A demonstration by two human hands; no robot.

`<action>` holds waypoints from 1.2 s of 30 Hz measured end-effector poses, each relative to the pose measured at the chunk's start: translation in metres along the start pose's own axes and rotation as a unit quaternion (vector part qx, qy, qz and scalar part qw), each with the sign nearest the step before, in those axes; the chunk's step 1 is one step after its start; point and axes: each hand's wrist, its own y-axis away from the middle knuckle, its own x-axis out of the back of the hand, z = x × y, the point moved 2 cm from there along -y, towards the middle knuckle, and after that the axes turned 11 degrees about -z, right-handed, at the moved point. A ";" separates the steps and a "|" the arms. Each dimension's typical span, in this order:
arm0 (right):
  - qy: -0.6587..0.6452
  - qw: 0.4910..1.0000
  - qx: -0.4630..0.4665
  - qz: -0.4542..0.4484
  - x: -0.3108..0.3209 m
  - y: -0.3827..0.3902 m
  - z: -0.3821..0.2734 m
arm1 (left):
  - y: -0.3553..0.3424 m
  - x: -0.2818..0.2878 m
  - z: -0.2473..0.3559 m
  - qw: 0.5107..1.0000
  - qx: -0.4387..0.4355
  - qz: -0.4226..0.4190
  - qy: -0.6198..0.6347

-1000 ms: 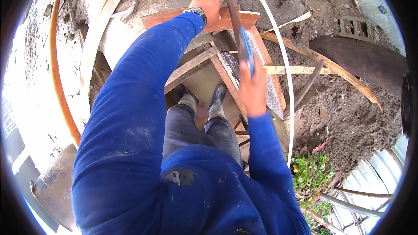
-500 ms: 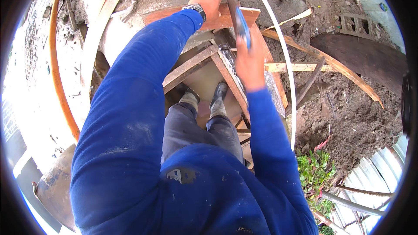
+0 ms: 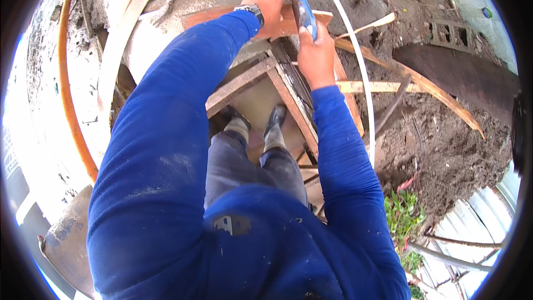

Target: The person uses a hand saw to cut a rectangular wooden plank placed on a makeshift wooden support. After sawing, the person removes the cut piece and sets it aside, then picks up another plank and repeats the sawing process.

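My left hand (image 3: 268,6), a watch on its wrist, is closed over a reddish-brown wooden board (image 3: 211,18) lying crosswise ahead of me. My right hand (image 3: 318,58) grips the blue and white handle of a handsaw (image 3: 307,15). The saw's dark blade points away from me and crosses the board near its right end, right of my left hand. How deep the blade sits in the wood cannot be seen. Below the board is a wooden frame (image 3: 239,89), with my boots (image 3: 273,121) standing inside it in muddy water.
A white hose or pipe (image 3: 355,50) curves close by my right hand. Split wood strips (image 3: 438,94) and a hollow block (image 3: 451,34) lie on the dirt at right. Corrugated sheets (image 3: 477,222) are at lower right. An orange pipe (image 3: 65,89) bends along the left.
My right hand has pushed the saw forward, away from me, and the forearm reaches farther out. My left hand stays on the board in the same place.
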 end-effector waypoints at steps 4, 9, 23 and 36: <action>-0.062 0.994 -0.083 -0.045 0.023 0.138 -0.007 | 0.004 -0.007 -0.018 1.000 0.015 -0.004 -0.001; -0.025 0.999 -0.007 -0.028 0.032 0.149 -0.018 | 0.009 -0.008 -0.019 1.000 0.020 -0.016 -0.011; -0.101 0.992 -0.064 -0.030 0.049 0.210 -0.029 | -0.003 -0.005 -0.019 1.000 0.007 0.023 -0.006; -0.035 0.997 -0.048 -0.052 0.019 0.131 -0.002 | 0.004 -0.009 -0.020 1.000 0.011 0.019 -0.005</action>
